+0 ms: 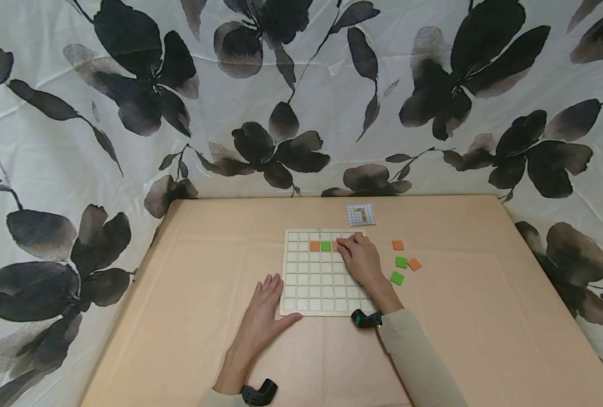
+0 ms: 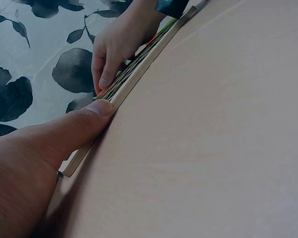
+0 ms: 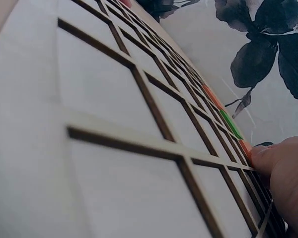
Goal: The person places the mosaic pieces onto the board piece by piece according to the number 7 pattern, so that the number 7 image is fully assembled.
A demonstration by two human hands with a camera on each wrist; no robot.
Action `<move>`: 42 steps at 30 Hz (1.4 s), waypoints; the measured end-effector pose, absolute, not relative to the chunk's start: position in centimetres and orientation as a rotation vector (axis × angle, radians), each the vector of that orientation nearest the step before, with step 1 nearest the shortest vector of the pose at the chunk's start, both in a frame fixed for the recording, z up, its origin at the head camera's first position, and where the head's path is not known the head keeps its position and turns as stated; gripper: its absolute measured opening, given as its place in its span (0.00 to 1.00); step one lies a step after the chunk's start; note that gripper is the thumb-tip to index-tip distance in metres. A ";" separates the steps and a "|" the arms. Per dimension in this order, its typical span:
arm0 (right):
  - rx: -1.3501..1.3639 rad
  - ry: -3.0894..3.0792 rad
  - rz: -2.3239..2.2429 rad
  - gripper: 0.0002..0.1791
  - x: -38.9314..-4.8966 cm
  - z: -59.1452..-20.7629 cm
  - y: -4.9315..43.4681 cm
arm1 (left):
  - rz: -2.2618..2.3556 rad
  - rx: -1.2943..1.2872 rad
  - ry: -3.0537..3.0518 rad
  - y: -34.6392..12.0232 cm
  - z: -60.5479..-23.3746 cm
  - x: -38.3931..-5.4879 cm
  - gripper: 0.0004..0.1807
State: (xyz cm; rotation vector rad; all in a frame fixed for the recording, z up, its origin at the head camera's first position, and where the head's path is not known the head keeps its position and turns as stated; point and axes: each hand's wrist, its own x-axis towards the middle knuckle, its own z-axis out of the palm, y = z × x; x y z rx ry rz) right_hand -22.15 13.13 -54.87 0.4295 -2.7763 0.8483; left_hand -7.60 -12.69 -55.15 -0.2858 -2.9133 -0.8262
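Note:
A pale grid board (image 1: 313,282) lies on the table, divided into small square cells. In a row near its far edge sit an orange tile (image 1: 314,246) and a green tile (image 1: 325,246). Just right of them, my right hand (image 1: 363,263) pinches another orange tile (image 3: 245,148) at the board with bent fingers, partly covering it. My left hand (image 1: 264,316) rests at the board's near left corner, fingers extended along the left side. Its thumb (image 2: 97,108) lies against the near edge in the left wrist view.
Right of the board lie loose tiles: an orange one (image 1: 398,245), a second orange one (image 1: 414,264), a green one (image 1: 400,262) and another green one (image 1: 397,277). A small printed grid card (image 1: 361,215) lies beyond the board. Floral fabric (image 1: 301,85) hangs behind the table.

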 end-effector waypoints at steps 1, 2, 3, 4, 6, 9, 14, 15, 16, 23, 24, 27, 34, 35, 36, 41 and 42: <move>0.430 -2.772 0.844 0.15 -22.1 -54.9 13.1 | -0.826 -0.286 -2.913 -12.7 -55.2 -7.6 0.53; 0.432 -2.766 0.836 0.15 -22.1 -54.9 13.1 | -0.828 -0.287 -2.912 -12.7 -55.2 -7.6 0.53; 0.435 -2.759 0.829 0.15 -22.1 -54.9 13.1 | -0.828 -0.287 -2.911 -12.7 -55.2 -7.6 0.53; 0.436 -2.752 0.827 0.14 -22.1 -55.0 13.1 | -0.828 -0.287 -2.911 -12.7 -55.2 -7.6 0.53; 0.443 -2.739 0.826 0.14 -22.1 -55.0 13.1 | -0.832 -0.285 -2.911 -12.7 -55.3 -7.6 0.53; 0.460 -2.713 0.830 0.14 -22.1 -55.1 13.2 | -0.826 -0.272 -2.920 -12.6 -55.3 -7.6 0.54; 0.483 -2.681 0.832 0.13 -22.2 -55.3 13.2 | -0.825 -0.254 -2.938 -12.6 -55.4 -7.8 0.54; 0.484 -2.680 0.834 0.13 -22.2 -55.3 13.2 | -0.828 -0.252 -2.938 -12.6 -55.4 -7.8 0.54; 0.483 -2.683 0.837 0.14 -22.3 -55.3 13.2 | -0.829 -0.252 -2.937 -12.6 -55.4 -7.8 0.54; 0.467 -2.725 0.856 0.15 -22.3 -55.2 13.2 | -0.827 -0.260 -2.932 -12.5 -55.3 -7.8 0.54; 0.465 -2.732 0.862 0.16 -22.3 -55.2 13.2 | -0.828 -0.262 -2.930 -12.5 -55.3 -7.7 0.54; 0.460 -2.753 0.887 0.18 -22.3 -55.1 13.3 | -0.825 -0.272 -2.925 -12.5 -55.3 -7.7 0.54; 0.426 -2.803 0.940 0.22 -22.2 -54.8 13.3 | -0.825 -0.286 -2.911 -12.6 -55.3 -7.7 0.53; 0.419 -2.812 0.945 0.22 -22.2 -54.7 13.3 | -0.827 -0.286 -2.911 -12.6 -55.3 -7.7 0.53; 0.412 -2.820 0.949 0.22 -22.2 -54.7 13.3 | -0.831 -0.286 -2.909 -12.6 -55.3 -7.7 0.53; 0.400 -2.841 0.958 0.23 -22.2 -54.6 13.3 | -0.832 -0.283 -2.909 -12.6 -55.3 -7.7 0.53; 0.400 -2.842 0.961 0.23 -22.1 -54.5 13.3 | -0.830 -0.283 -2.910 -12.6 -55.3 -7.7 0.53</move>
